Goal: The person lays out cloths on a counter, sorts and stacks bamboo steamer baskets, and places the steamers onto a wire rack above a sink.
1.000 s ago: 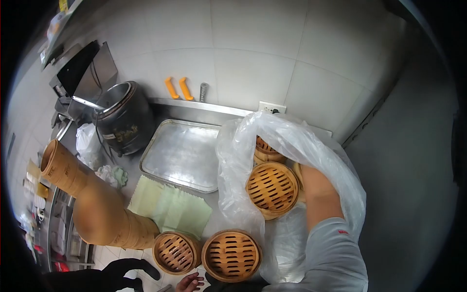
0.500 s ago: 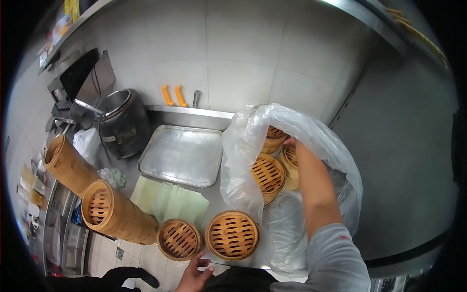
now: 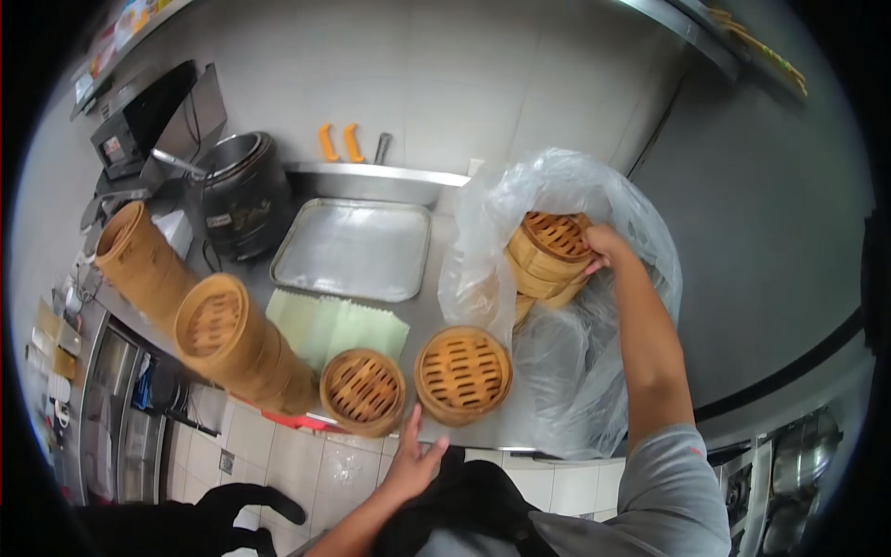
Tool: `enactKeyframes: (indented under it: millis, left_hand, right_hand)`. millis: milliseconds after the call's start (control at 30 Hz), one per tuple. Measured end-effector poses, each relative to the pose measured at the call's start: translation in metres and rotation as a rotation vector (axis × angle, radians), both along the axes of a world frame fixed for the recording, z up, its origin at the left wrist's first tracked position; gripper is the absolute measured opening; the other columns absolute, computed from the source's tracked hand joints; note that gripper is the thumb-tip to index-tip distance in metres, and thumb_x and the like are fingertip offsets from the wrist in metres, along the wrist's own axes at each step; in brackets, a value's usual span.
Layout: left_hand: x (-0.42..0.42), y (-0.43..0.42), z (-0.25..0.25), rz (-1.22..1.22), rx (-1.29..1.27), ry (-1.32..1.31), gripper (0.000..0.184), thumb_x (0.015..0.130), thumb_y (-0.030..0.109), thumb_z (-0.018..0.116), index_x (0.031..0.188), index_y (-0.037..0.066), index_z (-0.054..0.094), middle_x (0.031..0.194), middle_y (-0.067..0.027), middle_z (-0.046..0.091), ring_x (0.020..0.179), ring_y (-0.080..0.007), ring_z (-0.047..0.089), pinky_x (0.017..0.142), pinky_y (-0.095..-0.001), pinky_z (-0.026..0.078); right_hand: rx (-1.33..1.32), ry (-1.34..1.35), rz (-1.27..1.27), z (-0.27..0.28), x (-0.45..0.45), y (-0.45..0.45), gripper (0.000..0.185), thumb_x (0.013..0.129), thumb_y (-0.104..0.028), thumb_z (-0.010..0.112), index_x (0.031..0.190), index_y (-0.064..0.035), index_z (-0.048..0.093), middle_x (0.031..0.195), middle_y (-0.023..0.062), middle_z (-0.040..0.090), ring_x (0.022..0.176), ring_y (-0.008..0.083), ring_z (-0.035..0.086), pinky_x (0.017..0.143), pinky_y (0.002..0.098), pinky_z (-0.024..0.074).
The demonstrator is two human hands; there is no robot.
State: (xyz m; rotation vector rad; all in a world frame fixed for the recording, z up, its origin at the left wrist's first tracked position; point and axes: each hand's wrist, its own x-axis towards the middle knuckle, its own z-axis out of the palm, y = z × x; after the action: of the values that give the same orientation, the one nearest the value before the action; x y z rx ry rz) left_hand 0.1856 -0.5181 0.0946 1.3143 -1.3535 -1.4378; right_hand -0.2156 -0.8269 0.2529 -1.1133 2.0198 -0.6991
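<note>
My right hand (image 3: 601,249) grips the rim of a round bamboo steamer (image 3: 555,239) inside the mouth of a clear plastic bag (image 3: 580,371). More bamboo steamers show partly beneath it. My left hand (image 3: 413,464) is empty, with thumb and fingers apart, at the counter's front edge. Just above its fingertips stand two slatted steamers, one on the left (image 3: 363,388) and one on the right (image 3: 462,371). Farther left rise two tall steamer stacks, a nearer one (image 3: 255,353) and a farther one (image 3: 148,260).
A metal tray (image 3: 353,249) lies behind a pale green cloth (image 3: 334,325). A dark pot (image 3: 239,200) with a ladle stands at the back left. Two orange handles (image 3: 339,143) show at the wall. A person's dark-clad leg (image 3: 232,509) is at the lower left.
My right hand has shifted to the steamer at the back of the bag, which now sits above the others. My left hand has come further up beside the front steamers. The camera view has shifted.
</note>
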Motion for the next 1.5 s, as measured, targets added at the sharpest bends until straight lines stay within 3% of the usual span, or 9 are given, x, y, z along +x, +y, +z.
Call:
enactKeyframes:
  millis: [67, 133, 400, 600, 900, 1067, 1267, 1367, 1500]
  left_hand:
    - [-0.005, -0.012, -0.009, 0.0, -0.013, 0.013, 0.084, 0.095, 0.045, 0.056, 0.152, -0.002, 0.014, 0.151, -0.0246, 0.025, 0.141, -0.0331, 0.027, 0.112, -0.0414, 0.029]
    - [-0.009, -0.022, -0.017, 0.031, -0.001, 0.024, 0.085, 0.098, 0.051, 0.046, 0.151, -0.005, 0.01, 0.156, -0.0262, 0.014, 0.146, -0.0355, 0.015, 0.118, -0.0405, 0.015]
    - [-0.03, -0.025, 0.009, 0.105, -0.186, 0.042, 0.084, 0.101, 0.057, 0.025, 0.151, -0.006, 0.001, 0.16, -0.0231, -0.003, 0.149, -0.0305, -0.008, 0.12, -0.0394, -0.001]
    - [-0.039, -0.036, -0.002, 0.246, -0.133, 0.276, 0.082, 0.101, 0.056, 0.025, 0.152, -0.004, 0.003, 0.161, -0.0193, 0.0, 0.149, -0.0284, -0.005, 0.12, -0.0377, 0.0]
    - [-0.044, -0.037, -0.016, 0.266, -0.169, 0.377, 0.081, 0.101, 0.059, 0.025, 0.154, 0.0, 0.006, 0.162, -0.0139, 0.003, 0.149, -0.0249, 0.0, 0.119, -0.0361, 0.002]
    - [-0.055, -0.032, -0.028, 0.338, 0.013, 0.392, 0.081, 0.1, 0.063, 0.023, 0.155, 0.006, 0.008, 0.163, -0.009, 0.007, 0.149, -0.0223, 0.005, 0.119, -0.038, 0.001]
    - [-0.061, -0.054, -0.084, 0.407, 0.014, 0.476, 0.079, 0.099, 0.064, 0.021, 0.154, 0.008, 0.016, 0.16, -0.0076, 0.019, 0.147, -0.0221, 0.017, 0.119, -0.0394, 0.01]
    - [-0.066, -0.064, -0.084, 0.471, 0.017, 0.584, 0.079, 0.099, 0.064, 0.022, 0.154, 0.007, 0.017, 0.159, -0.0093, 0.023, 0.145, -0.0237, 0.024, 0.117, -0.0372, 0.018]
    - [-0.063, -0.046, -0.095, 0.516, 0.133, 0.309, 0.082, 0.096, 0.07, 0.021, 0.155, 0.013, 0.013, 0.159, -0.0073, 0.023, 0.147, -0.0256, 0.018, 0.115, -0.0549, 0.012]
  right_hand:
    - [-0.082, -0.141, -0.021, 0.002, -0.001, 0.045, 0.03, 0.079, -0.009, 0.047, 0.104, 0.0025, 0.058, 0.088, 0.0195, 0.06, 0.063, 0.0318, 0.064, 0.053, 0.0489, 0.0605]
    - [-0.134, -0.123, -0.024, 0.01, 0.006, 0.09, 0.041, 0.078, -0.007, 0.046, 0.117, 0.001, 0.056, 0.093, 0.0168, 0.062, 0.066, 0.029, 0.068, 0.047, 0.0427, 0.0582]
    - [-0.27, -0.122, 0.135, 0.027, 0.049, 0.178, 0.049, 0.073, -0.005, 0.05, 0.121, 0.0009, 0.059, 0.082, 0.0098, 0.061, 0.056, 0.0169, 0.054, 0.044, 0.0302, 0.042]
    - [-0.12, 0.026, 0.293, 0.017, 0.145, 0.176, 0.042, 0.072, -0.005, 0.052, 0.112, 0.0016, 0.062, 0.078, 0.0084, 0.059, 0.06, 0.0165, 0.056, 0.051, 0.0296, 0.0461]
    - [0.092, 0.102, 0.43, 0.025, 0.169, 0.159, 0.037, 0.085, -0.015, 0.046, 0.112, 0.0085, 0.058, 0.091, 0.022, 0.068, 0.061, 0.0326, 0.069, 0.05, 0.0401, 0.0602]
    - [-0.135, -0.414, 0.233, -0.017, 0.133, 0.198, 0.092, 0.083, -0.08, 0.04, 0.134, -0.0045, 0.049, 0.108, 0.015, 0.065, 0.085, 0.0236, 0.066, 0.066, 0.0402, 0.0561]
    - [-0.019, -0.733, 0.202, -0.215, 0.119, 0.249, 0.085, 0.091, -0.073, 0.035, 0.141, -0.0051, 0.042, 0.129, 0.015, 0.055, 0.104, 0.0251, 0.06, 0.079, 0.045, 0.0517]
    - [-0.216, -0.653, 0.32, -0.219, 0.131, 0.271, 0.078, 0.095, -0.067, 0.037, 0.141, -0.0048, 0.043, 0.132, 0.0143, 0.054, 0.11, 0.0236, 0.058, 0.088, 0.0441, 0.049]
    - [-0.035, -0.69, 0.216, -0.196, 0.105, 0.25, 0.056, 0.099, -0.05, 0.045, 0.136, -0.0078, 0.049, 0.127, 0.0122, 0.059, 0.112, 0.0215, 0.057, 0.089, 0.0397, 0.0477]
